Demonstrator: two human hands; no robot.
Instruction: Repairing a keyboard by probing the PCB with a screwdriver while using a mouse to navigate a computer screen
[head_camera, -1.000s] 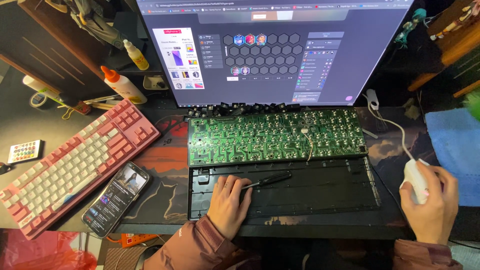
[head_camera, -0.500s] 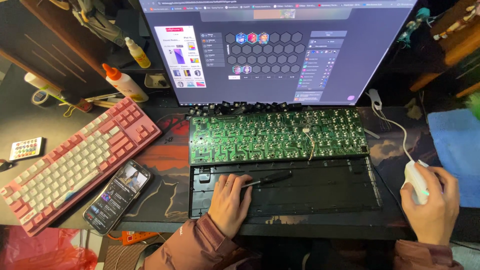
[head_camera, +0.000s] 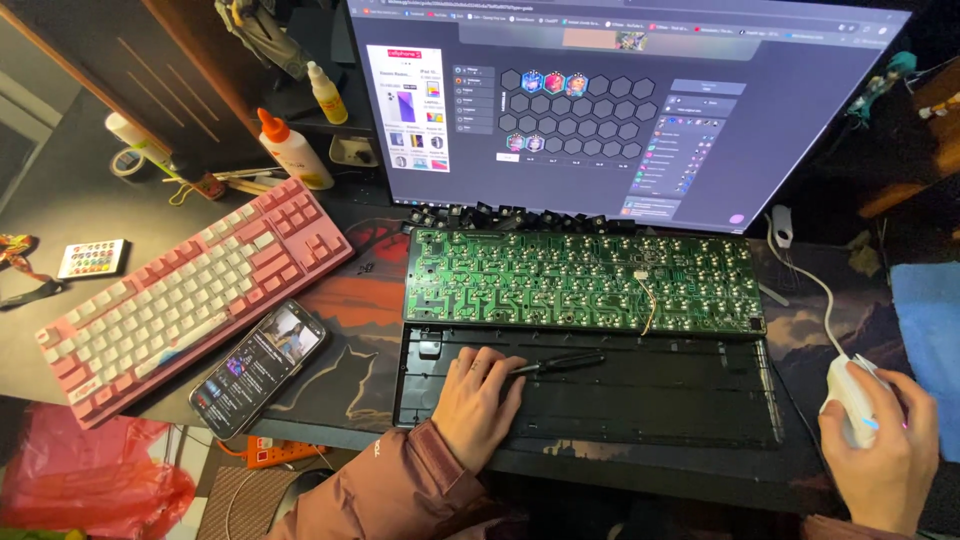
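Far left at nine o'clock: pink keyboard (head_camera: 190, 295), angled, with a smartphone (head_camera: 258, 368) just beside its lower edge. At centre: green circuit board (head_camera: 585, 282) lying above an empty black keyboard case (head_camera: 650, 395). Left hand (head_camera: 478, 405) resting flat in the case at six o'clock, fingers loosely spread, touching a black screwdriver (head_camera: 555, 364). At four o'clock: right hand (head_camera: 885, 450) cupped over a white mouse (head_camera: 850, 395).

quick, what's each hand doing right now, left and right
Left hand: open, lying flat on the black keyboard case, fingertips at the handle of a black screwdriver, not gripping it.
Right hand: curled over the white mouse, holding it.
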